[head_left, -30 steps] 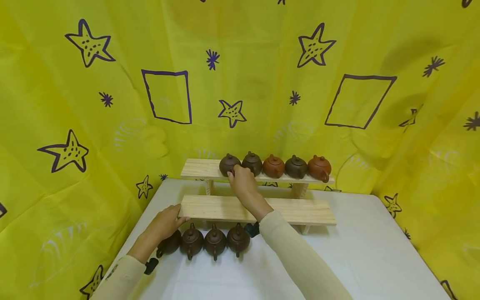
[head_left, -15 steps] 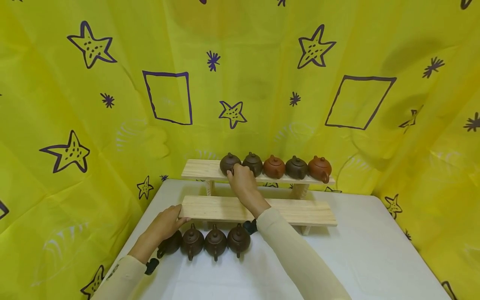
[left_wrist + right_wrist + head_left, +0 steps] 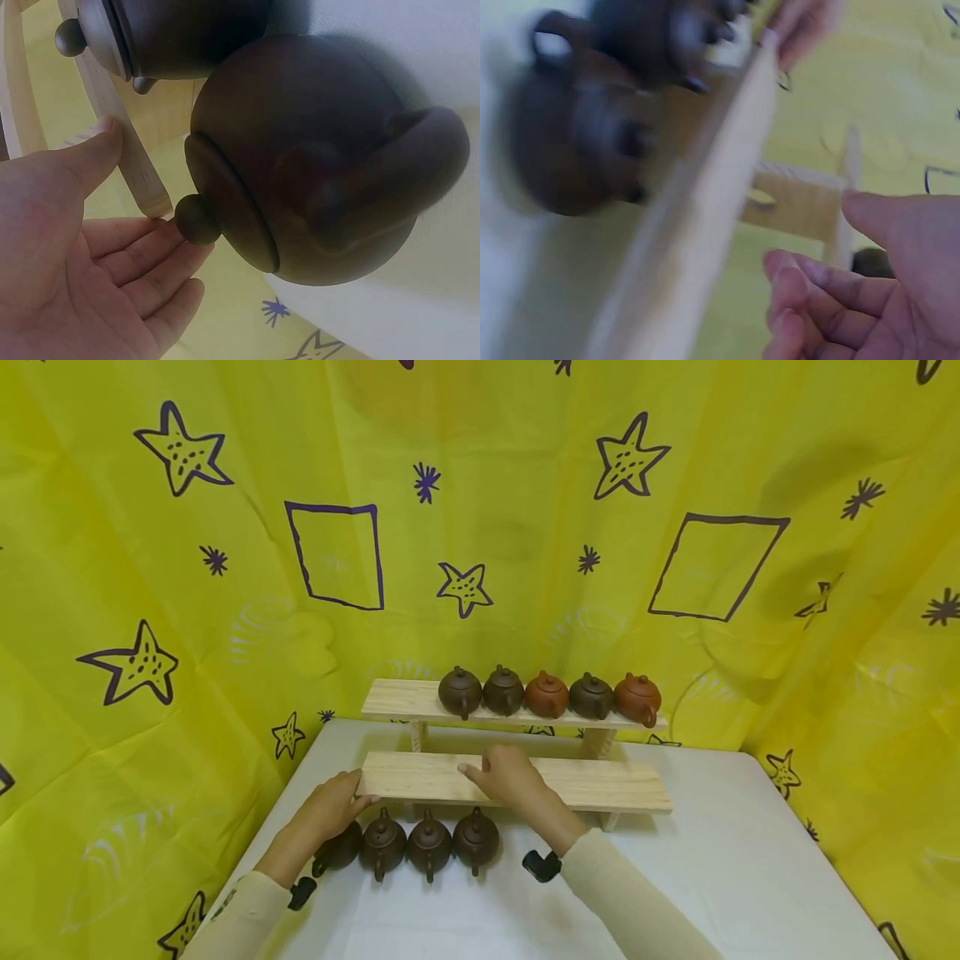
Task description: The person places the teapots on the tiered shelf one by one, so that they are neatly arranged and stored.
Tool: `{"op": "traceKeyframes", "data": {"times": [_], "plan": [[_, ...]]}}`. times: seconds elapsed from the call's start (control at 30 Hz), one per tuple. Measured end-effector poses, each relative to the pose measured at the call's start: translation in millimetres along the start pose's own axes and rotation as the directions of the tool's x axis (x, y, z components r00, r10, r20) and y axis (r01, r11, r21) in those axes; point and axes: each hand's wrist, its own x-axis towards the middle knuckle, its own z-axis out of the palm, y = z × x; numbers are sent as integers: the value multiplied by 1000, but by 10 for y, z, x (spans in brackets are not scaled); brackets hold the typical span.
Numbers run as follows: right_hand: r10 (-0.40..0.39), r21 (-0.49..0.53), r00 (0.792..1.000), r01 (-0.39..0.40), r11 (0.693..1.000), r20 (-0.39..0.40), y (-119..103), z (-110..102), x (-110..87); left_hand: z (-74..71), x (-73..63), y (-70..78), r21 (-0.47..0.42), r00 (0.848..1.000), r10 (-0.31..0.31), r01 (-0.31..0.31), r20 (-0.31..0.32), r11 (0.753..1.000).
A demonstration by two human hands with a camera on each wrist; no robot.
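Observation:
At the left end of the lower wooden shelf board point(image 3: 420, 775), my left hand point(image 3: 327, 808) rests with its thumb at the front edge. In the left wrist view its fingers point(image 3: 150, 274) reach to the board's end, close to the lid knob of a dark brown teapot point(image 3: 315, 157). My right hand point(image 3: 510, 774) hovers over the middle of that board, fingers loosely bent, holding nothing. Behind it, a dark teapot point(image 3: 460, 692) stands leftmost in the row on the upper shelf board point(image 3: 401, 697).
Beside that teapot stand another dark teapot point(image 3: 503, 691), a reddish teapot point(image 3: 547, 695), a dark teapot point(image 3: 592, 696) and a reddish teapot point(image 3: 638, 697). Several brown teapots, including one point(image 3: 476, 839), line the white table point(image 3: 712, 868) before the stand. A yellow curtain point(image 3: 517, 527) hangs behind.
My right hand has let go of the leftmost teapot on the upper shelf and drawn back toward me, over the lower board. The teapot stays there. My left hand keeps its place.

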Motion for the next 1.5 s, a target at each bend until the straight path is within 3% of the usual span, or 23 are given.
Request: {"op": "traceKeyframes", "data": {"times": [0.17, 0.3, 0.5, 0.87, 1.07, 1.5], "plan": [[27, -41, 991, -22, 999, 129, 163, 303, -401, -5, 4, -11, 2, 1000, 4, -4, -5, 1000], [71, -73, 980, -58, 996, 188, 229, 525, -589, 6, 9, -31, -2, 1000, -4, 4, -9, 1000], [73, -96, 983, -57, 994, 169, 269, 619, -707, 29, 17, -18, -8, 1000, -4, 4, 1, 1000], [22, -130, 989, -3, 991, 149, 405, 514, -874, 16, 7, -5, 1, 1000, 6, -6, -6, 1000], [30, -95, 985, -14, 995, 168, 494, 603, -926, 8, 7, -8, -1, 1000, 9, -9, -5, 1000], [-64, -111, 996, 71, 991, 66, 536, 738, -965, -7, -3, 0, 15, 1000, 18, -18, -14, 1000]]}}
